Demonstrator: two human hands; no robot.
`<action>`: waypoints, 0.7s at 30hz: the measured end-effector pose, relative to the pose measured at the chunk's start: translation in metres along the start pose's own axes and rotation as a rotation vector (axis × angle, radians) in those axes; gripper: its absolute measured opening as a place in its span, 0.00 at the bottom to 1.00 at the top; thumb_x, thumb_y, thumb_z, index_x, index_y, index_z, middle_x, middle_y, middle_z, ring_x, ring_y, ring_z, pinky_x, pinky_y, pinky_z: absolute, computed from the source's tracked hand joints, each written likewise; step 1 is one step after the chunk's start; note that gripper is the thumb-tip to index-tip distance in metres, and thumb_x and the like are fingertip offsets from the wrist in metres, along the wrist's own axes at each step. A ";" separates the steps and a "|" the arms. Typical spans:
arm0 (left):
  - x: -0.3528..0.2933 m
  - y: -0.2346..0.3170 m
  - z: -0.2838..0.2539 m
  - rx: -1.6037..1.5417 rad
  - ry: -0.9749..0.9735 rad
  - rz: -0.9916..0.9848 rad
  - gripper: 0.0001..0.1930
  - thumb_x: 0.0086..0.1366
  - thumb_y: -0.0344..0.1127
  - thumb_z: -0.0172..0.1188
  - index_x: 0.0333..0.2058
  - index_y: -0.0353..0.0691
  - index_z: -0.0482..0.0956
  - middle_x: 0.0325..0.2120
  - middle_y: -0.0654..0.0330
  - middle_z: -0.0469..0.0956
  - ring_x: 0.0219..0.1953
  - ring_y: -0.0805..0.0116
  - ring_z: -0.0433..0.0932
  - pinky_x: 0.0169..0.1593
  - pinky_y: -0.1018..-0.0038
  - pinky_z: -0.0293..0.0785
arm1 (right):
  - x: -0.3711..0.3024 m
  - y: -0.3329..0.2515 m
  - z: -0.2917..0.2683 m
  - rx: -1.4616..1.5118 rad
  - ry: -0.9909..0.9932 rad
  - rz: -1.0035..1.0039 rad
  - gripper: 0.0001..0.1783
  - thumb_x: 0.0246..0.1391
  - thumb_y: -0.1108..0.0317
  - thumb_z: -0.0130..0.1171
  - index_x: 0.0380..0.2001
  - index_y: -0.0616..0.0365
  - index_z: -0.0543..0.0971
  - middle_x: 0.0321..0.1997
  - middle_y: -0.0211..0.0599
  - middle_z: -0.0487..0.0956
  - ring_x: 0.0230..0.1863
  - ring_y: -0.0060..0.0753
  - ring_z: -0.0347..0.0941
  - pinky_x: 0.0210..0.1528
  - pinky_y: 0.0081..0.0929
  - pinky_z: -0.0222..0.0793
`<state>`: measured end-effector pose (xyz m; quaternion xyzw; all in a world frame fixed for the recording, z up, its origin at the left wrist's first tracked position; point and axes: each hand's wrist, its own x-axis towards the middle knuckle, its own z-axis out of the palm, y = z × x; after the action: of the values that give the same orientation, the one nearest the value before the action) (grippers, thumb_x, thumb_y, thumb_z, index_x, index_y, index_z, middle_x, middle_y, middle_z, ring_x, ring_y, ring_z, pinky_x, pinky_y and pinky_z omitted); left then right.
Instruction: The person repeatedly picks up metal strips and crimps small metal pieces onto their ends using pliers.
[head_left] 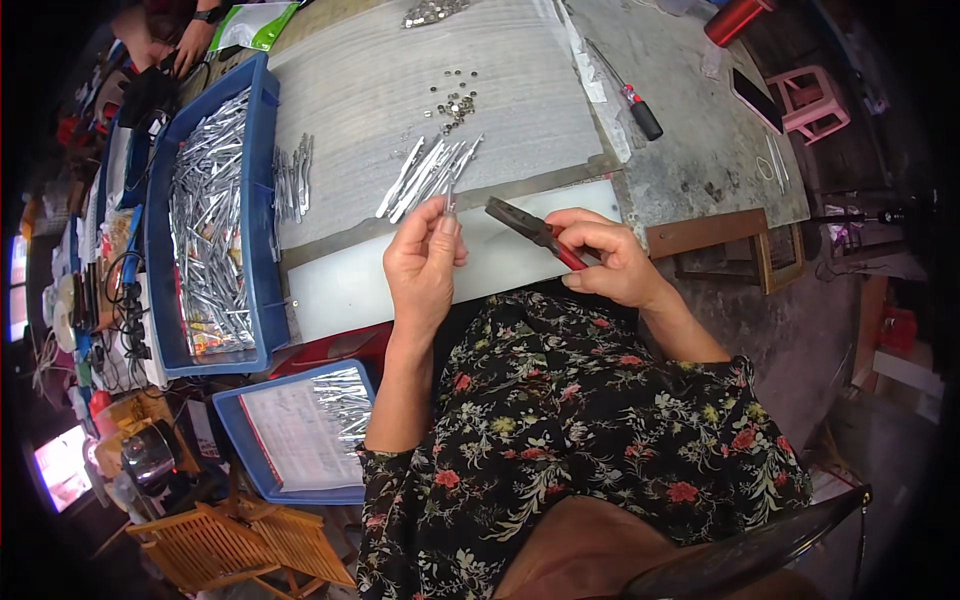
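My left hand [425,262] pinches a thin silvery metal piece [449,196] upright between thumb and fingers. In my right hand [612,262] are pliers [524,222] with red handles, their dark jaws pointing up and left toward the left hand, apart from the metal piece. Whether the jaws are parted is hard to see. Just beyond the left hand lies a loose bundle of slim silvery metal strips [428,172]. Farther back, small round metal parts [457,108] are scattered on the pale table covering [350,90]. Both hands are above a white board [350,287] at the table's near edge.
At left stands a deep blue bin [262,215] heaped with metal strips; more strips [294,180] lie beside it. A lower blue tray [240,440] holds others. A screwdriver [640,110] and phone [757,100] lie right. Another person's hands [190,48] are far left.
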<state>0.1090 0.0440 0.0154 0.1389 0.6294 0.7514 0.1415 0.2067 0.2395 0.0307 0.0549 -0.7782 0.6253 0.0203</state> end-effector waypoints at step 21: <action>-0.015 0.000 0.014 -0.013 0.000 -0.048 0.12 0.59 0.28 0.52 0.41 0.30 0.72 0.21 0.66 0.70 0.17 0.85 0.61 0.18 0.89 0.55 | -0.002 0.000 0.007 -0.081 -0.018 0.004 0.12 0.28 0.76 0.59 0.24 0.63 0.72 0.41 0.40 0.70 0.41 0.31 0.67 0.43 0.24 0.62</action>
<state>0.1278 0.0507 0.0177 0.1228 0.6274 0.7520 0.1603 0.2093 0.2325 0.0285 0.0582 -0.8031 0.5928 0.0141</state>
